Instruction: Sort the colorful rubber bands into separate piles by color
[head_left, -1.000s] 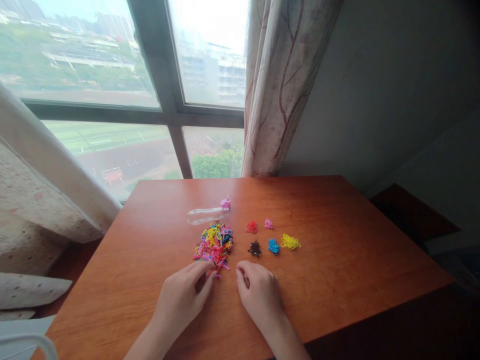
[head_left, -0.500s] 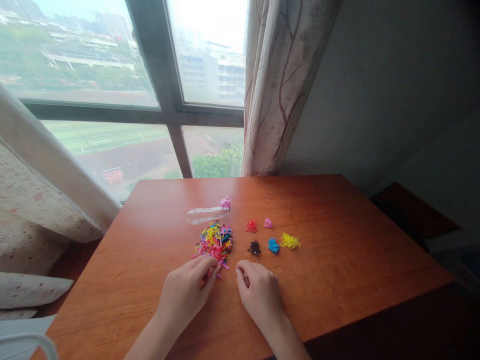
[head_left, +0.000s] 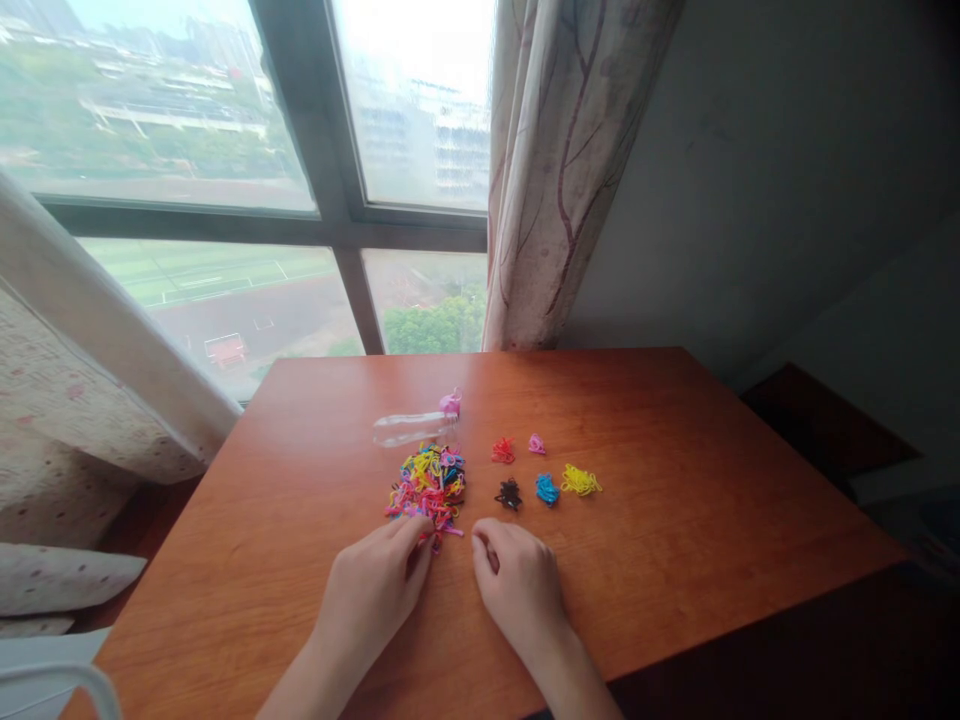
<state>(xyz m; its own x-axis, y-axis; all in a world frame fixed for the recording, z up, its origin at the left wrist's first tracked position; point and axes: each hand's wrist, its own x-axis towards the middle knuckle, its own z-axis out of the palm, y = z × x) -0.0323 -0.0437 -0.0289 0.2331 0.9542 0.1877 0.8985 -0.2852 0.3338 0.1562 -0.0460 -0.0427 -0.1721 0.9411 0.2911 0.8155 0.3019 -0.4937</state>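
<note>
A mixed pile of colourful rubber bands lies on the wooden table. At its near edge is my left hand, thumb and fingers pinched together; whatever lies between the tips is too small to make out. My right hand rests on the tabletop to the right of the pile, its fingers curled closed and their contents hidden. Beyond it sit small single-colour heaps: black bands, blue bands, yellow bands, red bands and pink bands.
Behind the pile a clear plastic container lies on its side, with a pink piece at its right end. The table reaches back to a window and curtain. A white curved rail shows at lower left.
My left hand's fingertips have closed together and drawn slightly left at the pile's near edge. My right hand has stayed in place.
</note>
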